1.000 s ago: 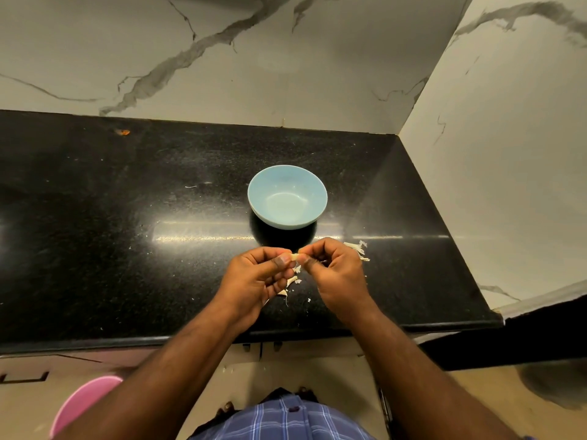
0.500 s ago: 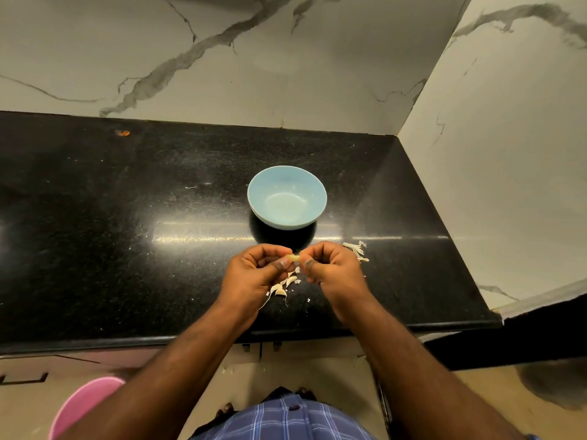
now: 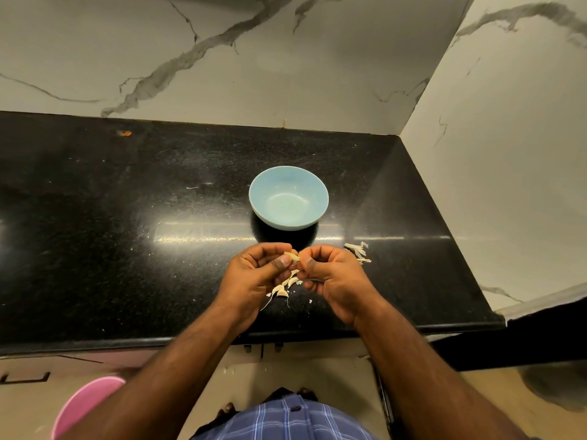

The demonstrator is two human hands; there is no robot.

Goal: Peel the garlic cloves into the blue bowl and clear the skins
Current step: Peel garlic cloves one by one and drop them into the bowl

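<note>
pinching a garlic clove (image 3: 292, 256) between them, the left hand (image 3: 254, 274) and the right hand (image 3: 333, 274) meet just above the near part of the black counter (image 3: 127, 233). the clove is a small pale yellow piece, and it sits at the very tips of the hands, held where the left thumb and first finger come together and where the right thumb and first finger close in from the other side. the fingers of both hands are curled inward, knuckles up, so the clove shows only in the narrow gap between the two thumbs. whether any skin is still on it cannot be told.

below the hands, on the counter, lies a small heap of garlic pieces (image 3: 284, 287), pale and curved, with a couple of thin skin strands trailing toward the counter's front edge. it is too small to tell which are cloves and which are skins. a second little pile of skins (image 3: 357, 250) lies just beside the right hand, on its far right side.

the blue bowl (image 3: 288, 198) stands upright on the counter beyond the hands, near them but not touching, and nothing can be seen inside it. behind it rises a white marble wall (image 3: 254, 74). at the lower left, below the counter, part of a pink tub (image 3: 82, 404) shows, and a blue checked shirt (image 3: 286, 420) fills the bottom middle.
</note>
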